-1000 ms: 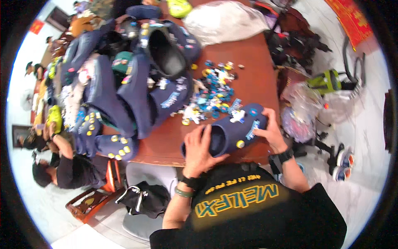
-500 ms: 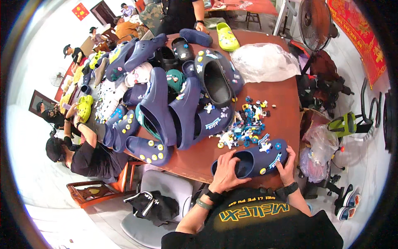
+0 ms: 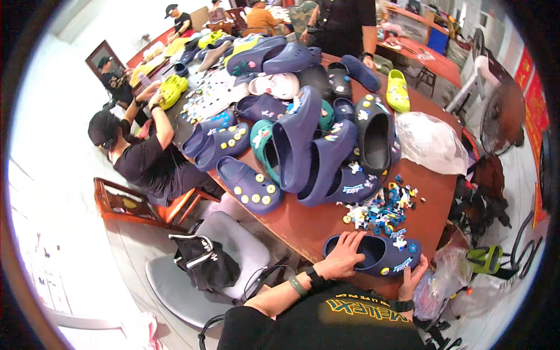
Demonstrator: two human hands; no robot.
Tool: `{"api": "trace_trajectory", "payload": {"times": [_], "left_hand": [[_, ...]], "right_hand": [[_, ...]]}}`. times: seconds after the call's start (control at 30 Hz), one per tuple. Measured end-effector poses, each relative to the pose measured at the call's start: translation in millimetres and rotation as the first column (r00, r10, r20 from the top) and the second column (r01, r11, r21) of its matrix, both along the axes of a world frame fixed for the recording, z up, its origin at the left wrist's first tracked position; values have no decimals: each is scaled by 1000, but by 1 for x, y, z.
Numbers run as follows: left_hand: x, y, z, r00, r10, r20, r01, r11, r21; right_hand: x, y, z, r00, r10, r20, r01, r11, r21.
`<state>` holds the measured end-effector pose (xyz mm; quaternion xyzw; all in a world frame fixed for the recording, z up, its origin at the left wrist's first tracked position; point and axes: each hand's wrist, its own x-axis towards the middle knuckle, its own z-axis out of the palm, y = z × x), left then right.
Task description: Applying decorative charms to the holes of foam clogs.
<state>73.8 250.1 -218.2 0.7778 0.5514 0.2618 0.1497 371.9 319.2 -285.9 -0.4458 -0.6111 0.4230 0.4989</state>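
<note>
Where the navy-blue foam clog [image 3: 394,254] sits: at the near edge of the reddish-brown desk [image 3: 434,182], between both hands, toe toward the right.
Left hand [image 3: 344,256]: grasping the clog's heel end, fingers over the opening's rim.
Right hand [image 3: 413,279]: grasping its toe end.
Just beyond it: a loose heap of small blue, white and yellow charms [image 3: 385,211].
Farther back: a crumpled whitish plastic bag [image 3: 431,143].

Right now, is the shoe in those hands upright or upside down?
Upright: the shoe has its opening and charms facing up, with the left hand at its heel end and the right hand at its toe.
</note>
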Motion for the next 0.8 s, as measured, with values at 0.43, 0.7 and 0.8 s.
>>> {"api": "trace_trajectory", "payload": {"times": [0.43,0.7,0.8], "left_hand": [[-7,-3,-18,979,-56,199,42,996,73],[-28,-13,-9,907,4,421,-102,972,210],[-47,-17,12,819,25,573,-221,936,275]], "right_hand": [[72,32,-71,979,-92,-183,59,982,-180],[29,15,-24,894,-145,-424,-17,935,-356],[29,20,-24,902,-151,-404,-7,931,-364]]}}
